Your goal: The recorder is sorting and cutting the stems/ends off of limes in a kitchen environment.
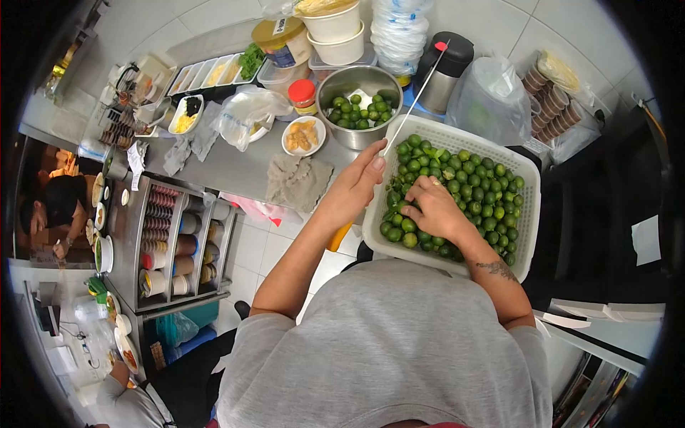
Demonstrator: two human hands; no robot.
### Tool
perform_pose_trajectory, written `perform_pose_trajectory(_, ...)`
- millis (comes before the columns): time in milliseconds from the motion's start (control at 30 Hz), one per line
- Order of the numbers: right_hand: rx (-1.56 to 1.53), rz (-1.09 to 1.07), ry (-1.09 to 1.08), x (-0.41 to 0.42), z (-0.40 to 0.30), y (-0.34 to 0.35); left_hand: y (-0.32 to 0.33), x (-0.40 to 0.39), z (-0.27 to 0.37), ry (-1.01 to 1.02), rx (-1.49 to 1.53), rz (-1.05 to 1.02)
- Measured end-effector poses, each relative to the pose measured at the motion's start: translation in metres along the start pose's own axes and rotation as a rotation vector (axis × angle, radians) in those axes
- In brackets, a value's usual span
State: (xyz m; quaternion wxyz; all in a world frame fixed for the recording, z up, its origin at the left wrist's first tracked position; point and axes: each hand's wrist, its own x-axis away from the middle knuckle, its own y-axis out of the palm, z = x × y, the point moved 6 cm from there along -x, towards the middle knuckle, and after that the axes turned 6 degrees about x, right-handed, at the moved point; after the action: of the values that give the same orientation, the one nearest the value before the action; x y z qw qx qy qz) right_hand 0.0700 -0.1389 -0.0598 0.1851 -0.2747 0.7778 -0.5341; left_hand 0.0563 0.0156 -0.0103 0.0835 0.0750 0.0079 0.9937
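Observation:
A white perforated plastic basket (531, 235) holds a heap of small green limes (473, 184), some with stems and leaves. My right hand (434, 207) reaches into the heap, fingers curled down among the fruit; whether it grips one is hidden. At the basket's left rim is my left hand (357, 179), thumb and fingertips close together. A thin white strand or stick (415, 101) runs from those fingertips up towards a steel vacuum flask (440, 80); what it is I cannot tell. Behind the left hand stands a stainless steel bowl (359, 138) with more limes inside.
A crumpled grey cloth (299, 179), a plate of yellowish food (303, 136) and a red-lidded jar (302, 95) sit on the steel counter (235, 174). Stacked tubs (338, 43) and a clear plastic bag (486, 101) stand behind. Co-workers (134, 401) are at the left.

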Motion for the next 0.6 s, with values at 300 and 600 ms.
perform_pose_trajectory(300,-1.544,0.020,0.123,-0.006,0.012,-0.023,0.001,0.018,-0.007,-0.021,0.110,-0.079)
perform_pose_trajectory(600,-1.730,0.020,0.136,-0.007,0.020,-0.018,0.020,0.022,-0.013,-0.066,0.097,-0.173)
